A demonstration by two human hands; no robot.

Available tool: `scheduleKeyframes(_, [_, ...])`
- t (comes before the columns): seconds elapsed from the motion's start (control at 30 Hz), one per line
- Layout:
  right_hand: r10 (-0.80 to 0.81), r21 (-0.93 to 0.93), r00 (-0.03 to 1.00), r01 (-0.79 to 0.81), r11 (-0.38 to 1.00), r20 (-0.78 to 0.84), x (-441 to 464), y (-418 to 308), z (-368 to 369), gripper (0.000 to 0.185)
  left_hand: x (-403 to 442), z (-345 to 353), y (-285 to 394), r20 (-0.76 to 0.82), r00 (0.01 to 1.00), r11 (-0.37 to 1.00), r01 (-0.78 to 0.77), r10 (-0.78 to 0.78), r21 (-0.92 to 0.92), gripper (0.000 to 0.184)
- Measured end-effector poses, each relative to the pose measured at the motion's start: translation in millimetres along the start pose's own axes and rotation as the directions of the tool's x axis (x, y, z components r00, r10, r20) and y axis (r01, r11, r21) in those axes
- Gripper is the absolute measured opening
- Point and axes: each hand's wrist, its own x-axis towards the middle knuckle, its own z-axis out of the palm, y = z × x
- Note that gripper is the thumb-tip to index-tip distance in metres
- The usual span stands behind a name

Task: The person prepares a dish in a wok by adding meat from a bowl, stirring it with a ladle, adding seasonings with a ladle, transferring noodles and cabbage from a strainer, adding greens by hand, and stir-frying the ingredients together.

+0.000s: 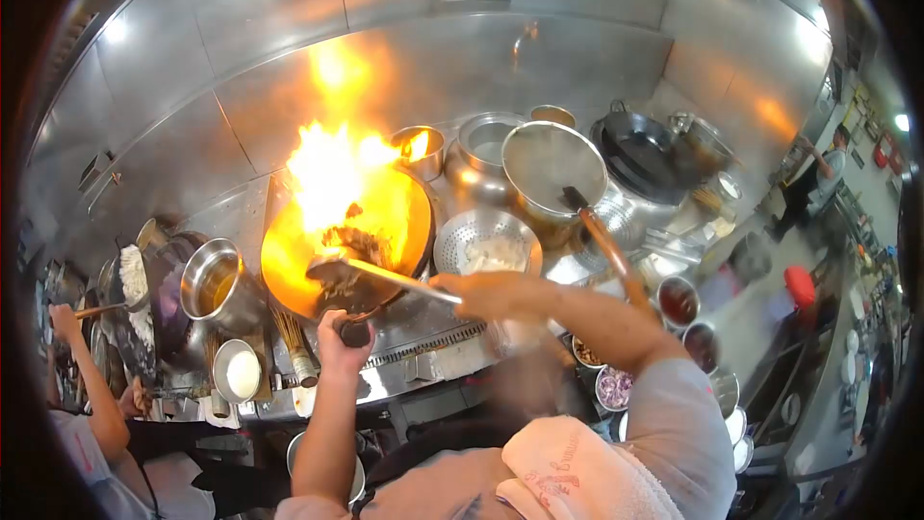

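Tall orange flames rise out of the wok (416,255) in front of me, and dark food (361,246) shows among them. My left hand (343,345) is closed round the wok's handle (355,330) at the near rim. From the right, my right hand (474,295) grips the long shaft of a ladle (399,279). Its head dips into the wok on the near left side, over the food. Just right of the wok, below my right forearm's reach, sits a perforated strainer bowl (462,243) with something white in it.
A steel pot of yellow-brown liquid (204,291) and a bowl of white stuff (237,372) stand left. Behind right are a large round strainer (555,159) and black woks (643,146). At far left a co-worker's hand (65,323) holds a utensil over another wok (125,327).
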Motion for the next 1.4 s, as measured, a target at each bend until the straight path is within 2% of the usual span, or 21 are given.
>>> scheduleKeyframes(0.03, [0.005,0.010,1.000,-0.005,1.000,-0.005,15.4,3.0,9.6,0.059,9.5,-2.4,-3.7,0.047,0.999,1.000,0.006,-0.006,0.002,0.009])
scheduleKeyframes(0.1, [-0.068,-0.040,0.946,0.058,0.997,-0.317,52.7,21.9,18.7,0.060,3.1,-31.6,-25.0,0.105,0.992,0.997,-0.076,0.076,0.002,0.012])
scheduleKeyframes(0.17, [0.143,0.062,0.963,-0.132,0.989,-0.229,42.3,-0.7,12.3,0.063,-14.9,-65.4,-40.9,0.233,0.970,0.994,-0.091,0.074,0.063,0.015])
scheduleKeyframes(0.23, [-0.101,-0.155,0.947,0.055,0.986,-0.305,31.6,14.6,20.0,0.063,-64.7,-30.0,-42.2,0.006,0.999,0.994,-0.050,0.050,0.098,0.016])
scheduleKeyframes(0.3, [-0.247,-0.127,0.959,0.230,0.965,-0.136,2.7,11.4,2.8,0.059,-52.6,-0.8,-16.5,0.040,0.999,1.000,-0.009,0.009,-0.005,0.014])
scheduleKeyframes(0.43, [-0.044,-0.134,0.999,0.046,0.990,0.025,34.8,9.5,-0.7,0.057,15.2,2.8,-8.3,0.136,0.990,0.999,-0.038,0.041,-0.031,0.008])
scheduleKeyframes(0.5, [-0.117,-0.248,0.944,0.038,0.968,-0.309,86.6,37.0,13.7,0.062,-5.5,-7.5,-22.8,0.087,0.994,0.997,-0.068,0.072,-0.040,0.008])
scheduleKeyframes(0.53, [-0.325,-0.254,0.863,0.239,0.937,-0.387,74.3,30.8,21.6,0.066,-15.9,-17.2,-36.6,0.048,0.995,0.996,-0.081,0.084,-0.045,0.009])
scheduleKeyframes(0.57, [-0.303,-0.257,0.866,0.211,0.943,-0.399,60.5,22.0,24.6,0.066,-12.1,-53.3,-47.6,0.323,0.934,0.988,-0.135,0.154,-0.080,0.012])
scheduleKeyframes(0.63, [-0.112,0.005,0.942,0.120,0.993,-0.318,7.0,-11.9,21.1,0.061,-59.2,-48.7,-56.4,0.109,0.988,0.994,-0.110,0.108,0.006,0.012])
scheduleKeyframes(0.73, [-0.335,0.049,0.916,0.353,0.934,-0.222,41.3,72.2,35.4,0.058,-66.0,8.7,-20.3,-0.066,0.998,0.994,-0.008,0.000,-0.110,0.009])
scheduleKeyframes(0.77, [-0.001,-0.027,0.999,-0.001,1.000,-0.046,-0.3,8.1,6.0,0.057,-42.4,17.3,-3.7,-0.028,0.999,0.996,0.022,-0.025,-0.090,0.011])
scheduleKeyframes(0.83, [-0.033,-0.153,0.999,0.028,0.988,-0.028,22.3,16.9,2.1,0.057,11.1,10.2,1.0,0.005,0.999,0.999,-0.032,0.033,-0.044,0.014])
scheduleKeyframes(0.87, [-0.199,-0.141,0.976,0.185,0.973,-0.088,50.4,40.7,10.2,0.056,19.3,0.7,-4.1,0.029,0.998,0.998,-0.052,0.053,-0.041,0.016])
scheduleKeyframes(0.97, [-0.109,-0.135,0.929,0.064,0.989,-0.353,54.6,14.9,23.8,0.054,-1.8,-26.2,-33.9,0.064,0.997,0.998,-0.044,0.047,-0.040,0.020])
scheduleKeyframes(1.0, [0.034,0.157,0.957,0.012,0.987,-0.289,55.2,14.1,24.7,0.057,-20.7,-48.3,-47.9,0.126,0.991,0.999,-0.035,0.038,-0.032,0.020])
scheduleKeyframes(1.07, [-0.036,-0.014,0.966,0.034,0.999,-0.255,12.3,-10.4,22.0,0.062,-45.1,-47.2,-41.7,0.194,0.980,0.999,-0.037,0.038,-0.008,0.020])
scheduleKeyframes(1.2, [-0.220,-0.162,0.969,0.201,0.966,-0.109,-10.7,28.1,16.1,0.064,-39.5,2.3,-12.2,-0.037,0.999,0.994,0.017,-0.022,-0.105,0.015])
scheduleKeyframes(1.3, [-0.152,-0.260,0.981,0.117,0.959,-0.120,25.0,46.5,18.4,0.064,23.1,5.1,-3.9,0.032,0.999,0.999,-0.030,0.031,-0.021,0.016])
scheduleKeyframes(1.33, [-0.013,-0.176,0.989,-0.013,0.984,-0.148,27.0,24.1,14.7,0.063,22.8,0.9,-11.0,-0.007,0.999,0.998,-0.036,0.035,-0.060,0.016])
scheduleKeyframes(1.4, [-0.043,-0.130,0.962,0.008,0.992,-0.268,48.3,28.1,24.8,0.062,12.3,-12.1,-34.4,0.013,0.998,0.993,-0.059,0.061,-0.104,0.016])
